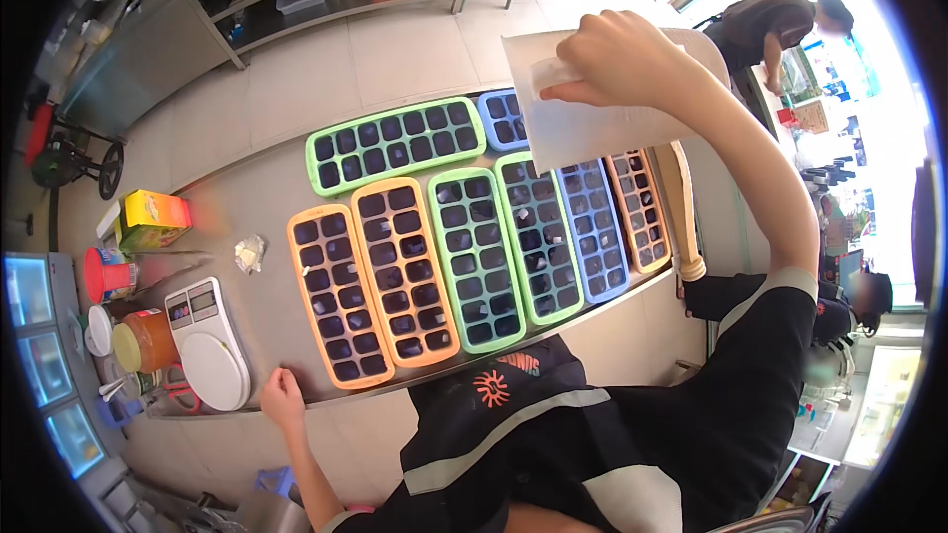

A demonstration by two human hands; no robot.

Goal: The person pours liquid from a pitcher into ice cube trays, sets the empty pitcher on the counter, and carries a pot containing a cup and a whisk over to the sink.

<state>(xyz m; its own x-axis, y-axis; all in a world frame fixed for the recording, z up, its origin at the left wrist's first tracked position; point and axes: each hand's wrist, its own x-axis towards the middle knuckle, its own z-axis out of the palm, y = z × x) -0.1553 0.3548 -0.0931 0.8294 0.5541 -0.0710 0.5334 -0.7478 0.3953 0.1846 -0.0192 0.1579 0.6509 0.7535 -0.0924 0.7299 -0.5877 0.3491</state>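
Note:
My right hand (617, 59) is closed round the handle of a translucent plastic pitcher (592, 128), raised over the far right trays. My left hand (282, 398), its fingers curled, rests at the near edge of the metal table (247, 316), beside the white kitchen scale (212, 360); nothing can be made out in it. Several silicone trays filled with dark liquid and a few pale cubes lie between my hands: orange (333, 378), orange (442, 276), green (441, 266), green (508, 237), blue (624, 281), orange (666, 259). A green tray (312, 166) and a blue tray (483, 118) lie behind them.
A crumpled wrapper (250, 254), yellow box (155, 220), red tub (103, 274), amber jar (146, 341) and red scissors (180, 391) are on the left. A wooden handle (683, 207) stands right of the trays. Other people (770, 25) are at the right. Shelves (267, 25) stand behind.

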